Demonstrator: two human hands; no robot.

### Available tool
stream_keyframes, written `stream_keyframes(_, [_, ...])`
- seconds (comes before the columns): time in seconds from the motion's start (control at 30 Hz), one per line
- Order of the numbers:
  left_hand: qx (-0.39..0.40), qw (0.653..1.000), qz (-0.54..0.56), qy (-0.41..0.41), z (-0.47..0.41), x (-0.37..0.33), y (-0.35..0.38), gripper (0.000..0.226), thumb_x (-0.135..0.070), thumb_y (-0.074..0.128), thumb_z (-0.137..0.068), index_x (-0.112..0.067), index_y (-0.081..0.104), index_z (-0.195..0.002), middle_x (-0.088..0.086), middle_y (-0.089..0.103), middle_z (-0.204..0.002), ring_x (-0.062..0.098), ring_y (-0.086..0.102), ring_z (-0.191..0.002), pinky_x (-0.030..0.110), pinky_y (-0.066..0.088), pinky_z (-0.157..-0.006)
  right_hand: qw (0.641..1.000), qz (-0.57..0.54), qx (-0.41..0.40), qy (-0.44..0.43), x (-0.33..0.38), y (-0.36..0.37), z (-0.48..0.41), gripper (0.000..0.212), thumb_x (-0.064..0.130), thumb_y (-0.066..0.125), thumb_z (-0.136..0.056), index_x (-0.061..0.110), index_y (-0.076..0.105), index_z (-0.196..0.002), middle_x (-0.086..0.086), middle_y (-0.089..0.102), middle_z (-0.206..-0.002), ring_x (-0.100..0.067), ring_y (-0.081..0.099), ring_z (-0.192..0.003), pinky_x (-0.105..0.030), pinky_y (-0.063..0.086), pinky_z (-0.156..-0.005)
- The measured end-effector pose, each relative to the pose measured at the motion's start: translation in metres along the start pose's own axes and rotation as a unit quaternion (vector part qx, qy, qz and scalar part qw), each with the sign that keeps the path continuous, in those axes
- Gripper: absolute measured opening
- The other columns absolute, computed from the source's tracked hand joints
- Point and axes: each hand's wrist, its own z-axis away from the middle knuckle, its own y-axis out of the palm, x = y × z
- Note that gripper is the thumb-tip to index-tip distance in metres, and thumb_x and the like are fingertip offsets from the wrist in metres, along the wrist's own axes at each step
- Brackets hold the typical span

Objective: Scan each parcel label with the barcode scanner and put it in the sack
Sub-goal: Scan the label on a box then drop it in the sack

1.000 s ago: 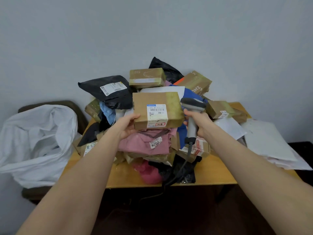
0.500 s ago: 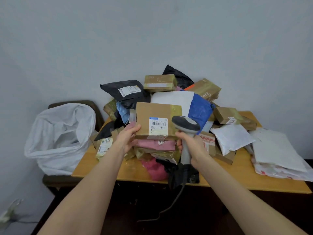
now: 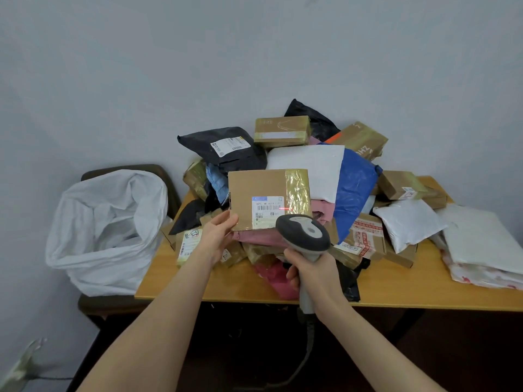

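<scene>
My left hand (image 3: 216, 236) holds a brown cardboard box (image 3: 254, 188) by its lower left corner, its face turned toward me above the parcel pile. A white label (image 3: 267, 212) sits on the box's lower middle, and a red scan line lies across its right edge. My right hand (image 3: 314, 274) grips the handle of a grey barcode scanner (image 3: 304, 232), whose head points at the label from just below and to the right. A white sack (image 3: 110, 230) stands open on a chair at the left.
A wooden table (image 3: 243, 287) carries a heap of parcels: a black mailer (image 3: 223, 147), a blue bag (image 3: 355, 188), brown boxes (image 3: 281, 131) and white mailers (image 3: 407, 224) to the right. The scanner's cable (image 3: 307, 355) hangs below the table edge. A grey wall stands behind.
My right hand drew the scanner back and lower, so its head now aims at the label. A red scan line now shows on the label. The view shifted left, showing more of the sack.
</scene>
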Motion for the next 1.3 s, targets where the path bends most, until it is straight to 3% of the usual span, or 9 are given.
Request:
stream_keyframes(0.13, [0.003,1.000,0.009,0.005,-0.009,-0.001,-0.009,0.055,-0.008,0.065,-0.089,-0.004,0.044,-0.140,0.015,0.058,-0.132,0.014,0.064,-0.091,0.017,0.053,-0.054,1.000,0.005,-0.015,-0.001,-0.002,0.017,0.004,0.023,0.008,0.068,-0.085,0.000,0.066,-0.064,-0.010,0.059,-0.050,-0.016,0.049,-0.039,-0.024,0.042,-0.045])
stream_keyframes(0.3, [0.008,1.000,0.007,0.011,-0.018,-0.002,-0.019,0.057,-0.010,0.066,-0.088,-0.005,0.045,-0.140,0.013,0.055,-0.136,0.021,0.060,-0.113,0.022,0.052,-0.077,0.999,0.031,-0.026,-0.009,-0.002,0.029,0.008,0.031,0.007,0.067,-0.085,0.005,0.062,-0.054,-0.008,0.058,-0.048,-0.014,0.049,-0.037,-0.023,0.041,-0.043])
stream_keyframes(0.43, [0.020,1.000,0.009,0.021,-0.024,-0.005,-0.025,0.056,-0.008,0.064,-0.089,-0.002,0.042,-0.141,0.014,0.056,-0.134,0.022,0.060,-0.111,0.023,0.053,-0.077,0.999,0.043,-0.029,-0.010,-0.001,0.035,0.009,0.034,0.007,0.066,-0.084,0.006,0.061,-0.051,-0.008,0.058,-0.048,-0.015,0.049,-0.038,-0.025,0.041,-0.045])
stream_keyframes(0.53, [0.015,0.999,-0.006,0.028,-0.028,-0.007,-0.029,0.058,-0.008,0.065,-0.088,-0.001,0.042,-0.141,0.016,0.055,-0.136,0.024,0.057,-0.119,0.033,0.047,-0.100,0.998,0.050,-0.026,-0.016,0.002,0.039,0.009,0.034,0.008,0.066,-0.084,0.006,0.060,-0.051,-0.007,0.058,-0.048,-0.015,0.050,-0.039,-0.025,0.041,-0.045])
stream_keyframes(0.67, [0.015,0.999,-0.001,0.037,-0.029,-0.010,-0.034,0.057,-0.007,0.064,-0.089,0.000,0.042,-0.141,0.015,0.055,-0.135,0.023,0.058,-0.117,0.023,0.051,-0.081,0.998,0.057,-0.023,-0.023,0.003,0.044,0.010,0.034,0.007,0.066,-0.083,0.007,0.059,-0.049,-0.007,0.058,-0.047,-0.015,0.050,-0.039,-0.025,0.041,-0.045])
stream_keyframes(0.83, [0.011,0.999,-0.008,0.047,-0.037,-0.013,-0.042,0.059,-0.009,0.067,-0.087,0.000,0.043,-0.141,0.016,0.056,-0.135,0.026,0.055,-0.122,0.037,0.042,-0.107,0.998,0.056,-0.020,-0.027,0.004,0.049,0.008,0.036,0.006,0.066,-0.083,0.008,0.058,-0.048,-0.007,0.057,-0.047,-0.016,0.048,-0.038,-0.027,0.041,-0.047])
stream_keyframes(0.97, [0.015,0.999,-0.002,0.049,-0.043,-0.017,-0.048,0.060,-0.011,0.069,-0.086,-0.001,0.044,-0.140,0.015,0.056,-0.134,0.025,0.056,-0.121,0.039,0.042,-0.107,0.998,0.055,-0.018,-0.030,0.004,0.055,0.005,0.033,0.006,0.065,-0.083,0.006,0.058,-0.051,-0.006,0.056,-0.046,-0.013,0.047,-0.035,-0.024,0.041,-0.043])
stream_keyframes(1.1, [0.019,0.999,0.004,0.051,-0.047,-0.021,-0.056,0.059,-0.011,0.068,-0.087,-0.002,0.045,-0.140,0.014,0.058,-0.133,0.024,0.058,-0.118,0.031,0.049,-0.094,0.997,0.063,-0.014,-0.034,0.002,0.067,-0.001,0.030,0.007,0.066,-0.082,0.005,0.058,-0.054,-0.007,0.057,-0.048,-0.014,0.047,-0.036,-0.023,0.039,-0.042])
stream_keyframes(1.3, [0.010,0.999,0.000,0.049,-0.058,-0.029,-0.074,0.055,-0.011,0.066,-0.088,-0.004,0.047,-0.139,0.012,0.061,-0.129,0.023,0.059,-0.117,0.036,0.046,-0.104,0.997,0.061,-0.003,-0.037,-0.003,0.090,-0.012,0.025,0.014,0.070,-0.081,0.006,0.063,-0.058,-0.009,0.061,-0.049,-0.020,0.052,-0.041,-0.031,0.046,-0.053])
